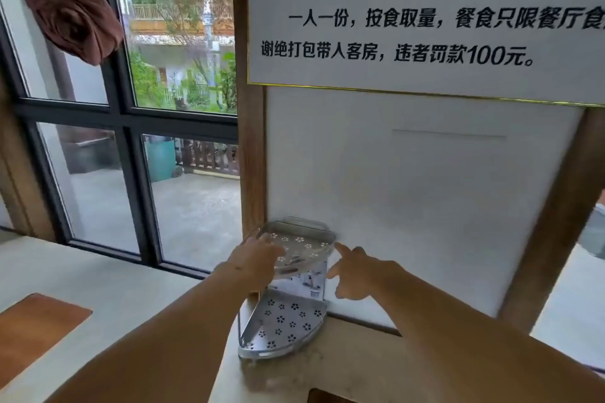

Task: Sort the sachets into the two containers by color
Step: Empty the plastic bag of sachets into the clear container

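so my left hand (pixel 258 258) closes on the upper tier (pixel 304 239) of the perforated steel two-tier corner rack (pixel 284 321) on the pale desk (pixel 131 298), probably steadying it; my right hand (pixel 357 275) hovers open, empty. no sachets visible.

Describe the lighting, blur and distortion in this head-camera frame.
Head view: daylight through the window lights the scene evenly; wide-angle bending bows the sign and frames; slight motion blur softens the left hand, right hand and metal rack; no harsh glare.
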